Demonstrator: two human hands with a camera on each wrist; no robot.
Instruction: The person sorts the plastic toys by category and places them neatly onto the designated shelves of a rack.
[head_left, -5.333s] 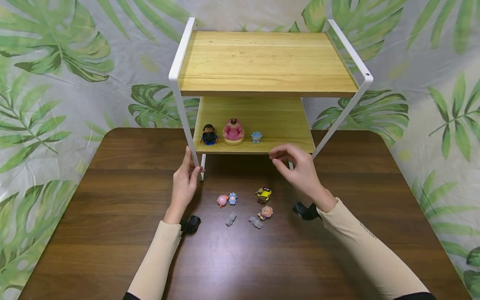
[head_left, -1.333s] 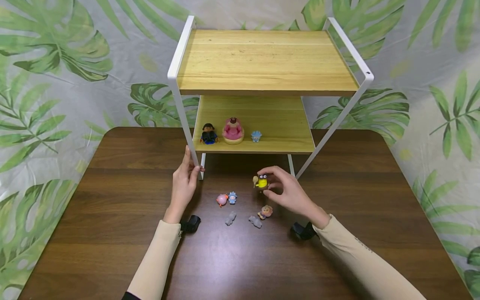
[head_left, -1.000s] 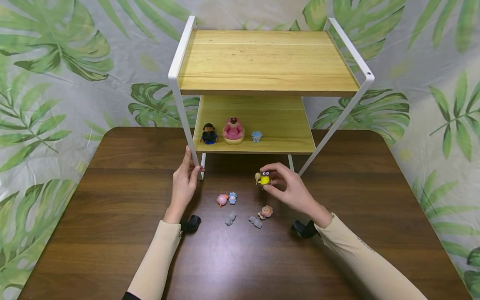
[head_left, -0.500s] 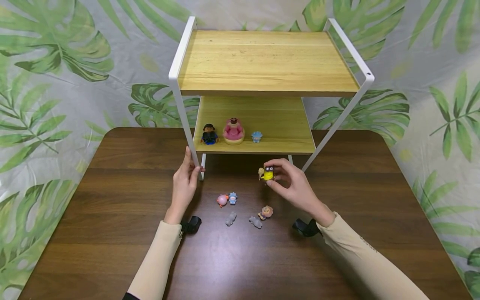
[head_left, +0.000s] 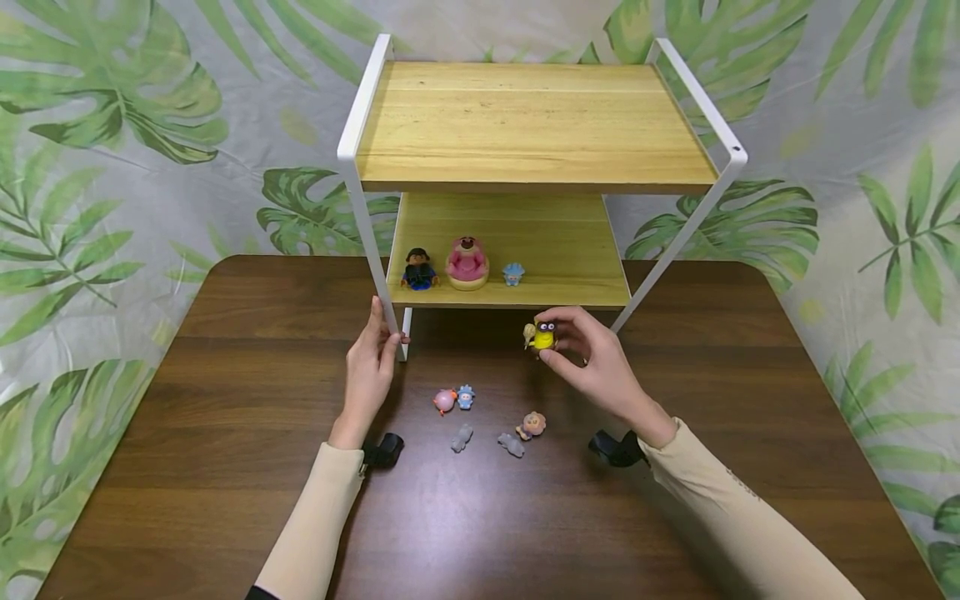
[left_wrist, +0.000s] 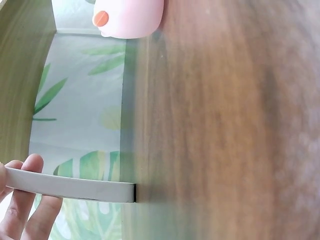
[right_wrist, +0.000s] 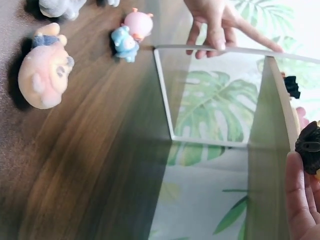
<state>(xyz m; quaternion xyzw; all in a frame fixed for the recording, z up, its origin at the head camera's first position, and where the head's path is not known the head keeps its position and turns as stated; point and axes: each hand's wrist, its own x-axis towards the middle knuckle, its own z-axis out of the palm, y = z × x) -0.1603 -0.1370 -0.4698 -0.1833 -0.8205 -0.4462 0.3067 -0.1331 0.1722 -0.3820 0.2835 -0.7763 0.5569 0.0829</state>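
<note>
The small yellow-and-dark toy figure with round white eyes (head_left: 545, 337) has left the brown wood-grain tabletop (head_left: 225, 417), where it lay five seconds ago, and is now upright in the right hand (head_left: 603, 367), near the front edge of the lower pale-wood board (head_left: 573, 242). Thumb and fingers pinch it, spread about as wide as its body. I judge this a carrying stage, with the toy lifted away from the loose ones. The left hand (head_left: 367, 375) has hardly shifted: it grips the white metal left front leg (head_left: 366, 229), index finger lying up along it, probably steadying the frame.

On the lower board, wood stretches from the pale blue figurine (head_left: 513, 274) to the right-hand edge, leaving width for moving. The upper pale-wood board (head_left: 525, 125) limits height; the front edge itself could catch the toy's underside
</note>
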